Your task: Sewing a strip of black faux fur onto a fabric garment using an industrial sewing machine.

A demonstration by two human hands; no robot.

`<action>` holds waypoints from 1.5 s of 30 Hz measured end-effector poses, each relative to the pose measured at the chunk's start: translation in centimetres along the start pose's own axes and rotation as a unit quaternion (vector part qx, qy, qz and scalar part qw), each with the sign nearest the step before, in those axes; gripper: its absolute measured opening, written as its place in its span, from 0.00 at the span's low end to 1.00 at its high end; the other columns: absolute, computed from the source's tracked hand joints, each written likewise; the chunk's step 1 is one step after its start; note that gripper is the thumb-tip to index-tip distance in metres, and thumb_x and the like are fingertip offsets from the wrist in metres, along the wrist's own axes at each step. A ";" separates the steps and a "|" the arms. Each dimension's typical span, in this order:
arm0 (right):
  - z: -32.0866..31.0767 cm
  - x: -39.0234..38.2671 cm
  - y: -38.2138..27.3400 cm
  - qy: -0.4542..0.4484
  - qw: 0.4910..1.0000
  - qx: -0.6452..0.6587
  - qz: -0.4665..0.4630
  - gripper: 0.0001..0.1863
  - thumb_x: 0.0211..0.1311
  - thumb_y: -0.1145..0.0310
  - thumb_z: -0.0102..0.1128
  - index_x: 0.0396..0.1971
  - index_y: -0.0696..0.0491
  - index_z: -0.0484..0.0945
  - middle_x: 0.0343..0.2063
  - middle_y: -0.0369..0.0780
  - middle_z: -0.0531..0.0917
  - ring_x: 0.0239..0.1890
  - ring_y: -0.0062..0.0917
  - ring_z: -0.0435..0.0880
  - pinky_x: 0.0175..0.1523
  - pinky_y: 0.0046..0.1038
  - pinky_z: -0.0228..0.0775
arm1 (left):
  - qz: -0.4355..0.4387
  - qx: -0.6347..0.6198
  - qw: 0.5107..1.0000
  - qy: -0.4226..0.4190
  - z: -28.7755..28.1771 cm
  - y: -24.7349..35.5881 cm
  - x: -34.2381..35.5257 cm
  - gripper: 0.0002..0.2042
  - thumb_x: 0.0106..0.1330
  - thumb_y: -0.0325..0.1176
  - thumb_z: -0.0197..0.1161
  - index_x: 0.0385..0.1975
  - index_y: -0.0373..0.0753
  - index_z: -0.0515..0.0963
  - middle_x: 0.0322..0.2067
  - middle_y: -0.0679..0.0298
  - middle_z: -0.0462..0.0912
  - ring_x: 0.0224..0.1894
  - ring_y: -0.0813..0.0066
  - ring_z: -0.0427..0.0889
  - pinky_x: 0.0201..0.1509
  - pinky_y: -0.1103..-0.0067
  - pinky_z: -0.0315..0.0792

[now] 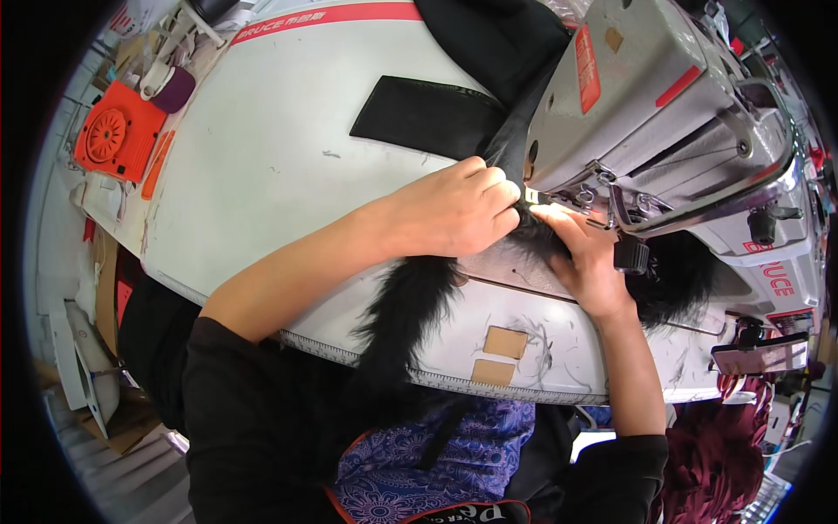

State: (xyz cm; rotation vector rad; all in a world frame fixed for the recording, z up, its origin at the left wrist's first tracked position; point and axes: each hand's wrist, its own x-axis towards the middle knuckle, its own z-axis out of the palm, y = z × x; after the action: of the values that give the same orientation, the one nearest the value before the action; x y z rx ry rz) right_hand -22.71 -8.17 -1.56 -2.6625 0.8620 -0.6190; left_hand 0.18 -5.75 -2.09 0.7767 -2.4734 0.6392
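My left hand [463, 208] is closed in a fist beside the needle area of a sewing machine [628, 96], pinching black fur trim. One furry length of the trim [406, 306] hangs from under that hand over the table's front edge. Under the machine head, my right hand [589, 253] lies on the fur with its fingers stretched toward the presser foot and its thumb spread apart. Some of its fingertips are hidden by machine parts. More black fur [676, 279] bunches to the right of that wrist. Smooth black fabric [515, 131] runs back from the needle.
On the white machine table [271, 157] lies a flat black panel [428, 113], with black cloth [489, 39] behind. Two tan patches [504, 342] and loose fibres sit near the ruler edge. An orange case [118, 131] stands at left; dark red ruffled fabric [716, 454] hangs at lower right.
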 end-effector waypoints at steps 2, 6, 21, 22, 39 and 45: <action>0.1 -0.2 0.2 -0.026 0.999 0.022 0.013 0.27 0.35 0.84 0.61 0.44 0.55 0.75 0.42 0.42 0.78 0.41 0.37 0.79 0.46 0.30 0.70 | 0.028 -0.019 0.999 -0.001 -0.2 -0.3 0.1 0.04 0.49 0.31 0.56 0.19 0.42 0.69 0.21 0.68 0.65 0.27 0.74 0.69 0.30 0.79 0.63; 0.0 -0.1 0.1 -0.046 0.999 0.022 0.021 0.27 0.35 0.84 0.61 0.43 0.55 0.75 0.39 0.41 0.78 0.38 0.35 0.78 0.43 0.29 0.70 | 0.043 -0.097 0.994 0.012 -0.6 -0.4 -0.2 0.07 0.50 0.29 0.58 0.27 0.36 0.73 0.30 0.61 0.72 0.32 0.68 0.71 0.37 0.76 0.69; -0.3 0.0 -0.2 -0.022 0.997 0.059 -0.048 0.23 0.38 0.81 0.56 0.41 0.53 0.78 0.35 0.38 0.76 0.36 0.30 0.77 0.37 0.29 0.69 | -0.009 -0.203 0.974 -0.095 -1.3 -1.0 -0.8 0.10 0.54 0.29 0.55 0.36 0.41 0.76 0.36 0.67 0.75 0.40 0.71 0.72 0.43 0.78 0.67; -0.4 -0.1 -0.3 -0.050 0.997 0.053 0.006 0.24 0.38 0.81 0.56 0.42 0.52 0.78 0.36 0.37 0.77 0.36 0.30 0.78 0.37 0.28 0.70 | -0.016 -0.197 0.976 -0.092 -1.2 -0.9 -0.8 0.11 0.54 0.29 0.55 0.37 0.40 0.76 0.37 0.67 0.75 0.40 0.71 0.72 0.43 0.78 0.67; 0.3 0.4 -0.2 0.040 0.991 0.099 0.076 0.26 0.39 0.87 0.54 0.42 0.52 0.80 0.41 0.40 0.82 0.40 0.30 0.82 0.45 0.26 0.74 | -0.075 -0.177 0.981 -0.001 -0.2 -0.3 0.0 0.04 0.51 0.30 0.56 0.27 0.41 0.73 0.29 0.71 0.74 0.35 0.73 0.72 0.39 0.77 0.68; 0.5 0.4 0.2 0.023 0.995 0.024 0.096 0.26 0.39 0.86 0.54 0.43 0.50 0.80 0.41 0.38 0.82 0.40 0.28 0.82 0.44 0.25 0.74 | -0.072 -0.198 0.976 -0.053 -0.3 -0.9 0.0 0.11 0.53 0.28 0.57 0.36 0.36 0.77 0.38 0.64 0.80 0.39 0.69 0.75 0.41 0.77 0.68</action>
State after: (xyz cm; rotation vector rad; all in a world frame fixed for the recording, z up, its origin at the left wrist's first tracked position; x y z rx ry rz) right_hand -22.28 -8.50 -1.93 -2.4943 1.0856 -0.6469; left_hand 0.86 -6.27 -1.56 0.8351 -2.4939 0.0468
